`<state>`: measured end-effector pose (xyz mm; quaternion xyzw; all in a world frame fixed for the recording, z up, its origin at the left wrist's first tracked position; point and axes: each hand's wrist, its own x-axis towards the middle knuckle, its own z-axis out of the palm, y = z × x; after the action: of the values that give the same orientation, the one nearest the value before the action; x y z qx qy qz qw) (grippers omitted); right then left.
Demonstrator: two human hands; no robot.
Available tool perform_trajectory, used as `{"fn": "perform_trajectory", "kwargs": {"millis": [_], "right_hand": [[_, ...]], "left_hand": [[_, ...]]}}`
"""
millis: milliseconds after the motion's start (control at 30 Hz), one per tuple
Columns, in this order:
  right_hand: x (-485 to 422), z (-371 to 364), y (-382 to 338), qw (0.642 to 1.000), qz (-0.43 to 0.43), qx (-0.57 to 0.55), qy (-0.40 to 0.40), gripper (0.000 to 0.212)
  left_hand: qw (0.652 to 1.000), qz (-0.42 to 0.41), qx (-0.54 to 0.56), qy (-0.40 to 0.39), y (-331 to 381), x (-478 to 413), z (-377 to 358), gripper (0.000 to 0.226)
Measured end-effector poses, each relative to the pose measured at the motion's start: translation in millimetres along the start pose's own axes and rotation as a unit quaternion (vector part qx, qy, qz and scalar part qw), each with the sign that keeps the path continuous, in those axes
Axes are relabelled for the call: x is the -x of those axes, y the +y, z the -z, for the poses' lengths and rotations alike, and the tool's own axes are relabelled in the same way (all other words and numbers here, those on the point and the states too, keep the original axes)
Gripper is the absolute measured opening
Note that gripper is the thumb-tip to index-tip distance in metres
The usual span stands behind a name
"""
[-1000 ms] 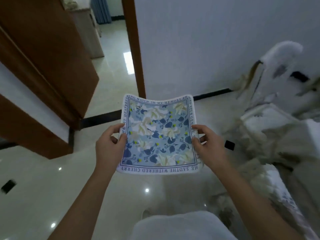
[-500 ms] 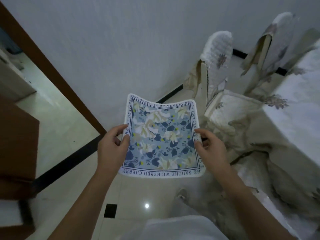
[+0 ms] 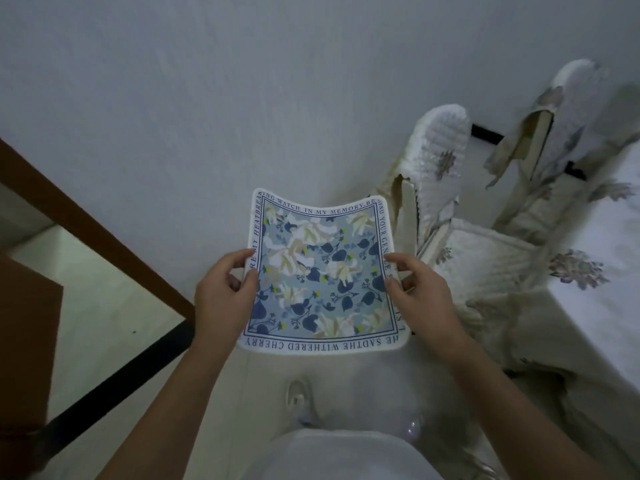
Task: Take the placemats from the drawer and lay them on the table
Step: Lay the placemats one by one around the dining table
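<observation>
A square placemat [image 3: 322, 271] with a blue floral print and a lettered white border is held flat in front of me, above the floor. My left hand [image 3: 223, 296] pinches its left edge, thumb on top. Its right edge is pinched by my right hand [image 3: 420, 294]. The table [image 3: 613, 299], under a white embroidered cloth, shows at the right edge of the view, to the right of the placemat. The drawer is out of view.
Two chairs in cream quilted covers, one [image 3: 460, 237] close by and one [image 3: 554, 140] farther back, stand along the table's near side. A white wall [image 3: 242, 98] faces me. A brown door frame [image 3: 86, 223] and wooden cabinet corner [image 3: 24, 341] lie left.
The view has swung right, from the doorway to the wall, chairs and table. Both hands keep the same hold on the placemat throughout.
</observation>
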<state>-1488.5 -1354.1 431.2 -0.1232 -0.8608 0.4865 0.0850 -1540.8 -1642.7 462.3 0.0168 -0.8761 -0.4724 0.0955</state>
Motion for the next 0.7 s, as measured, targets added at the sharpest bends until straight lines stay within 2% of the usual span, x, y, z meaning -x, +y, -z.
{"fn": "perform_trajectory", "kwargs": {"millis": [167,300,433,533,700], "right_hand": [[-37.4,25.1,21.4,0.995,-0.036,0.029,0.089,0.033],[-49.2,58.4,34.5,0.977,-0.109,0.038,0.179,0.033],[-39.1,89.7,44.1,0.939,-0.177,0.009,0.294,0.031],[-21.9,106.3,51.5,0.903,-0.218,0.016,0.369,0.028],[7.9,129.5,72.1,0.85,-0.281,0.044,0.443,0.031]], "left_hand": [[0.995,-0.048,0.042,-0.081,13.9,-72.2,-64.4,0.027],[0.976,-0.106,0.06,-0.179,37.8,-129.0,-141.3,0.03],[0.943,-0.151,0.077,-0.286,83.2,-159.1,-217.4,0.032],[0.902,-0.205,0.083,-0.37,118.7,-160.5,-264.1,0.031],[0.85,-0.255,0.104,-0.448,162.4,-139.9,-327.7,0.031]]}}
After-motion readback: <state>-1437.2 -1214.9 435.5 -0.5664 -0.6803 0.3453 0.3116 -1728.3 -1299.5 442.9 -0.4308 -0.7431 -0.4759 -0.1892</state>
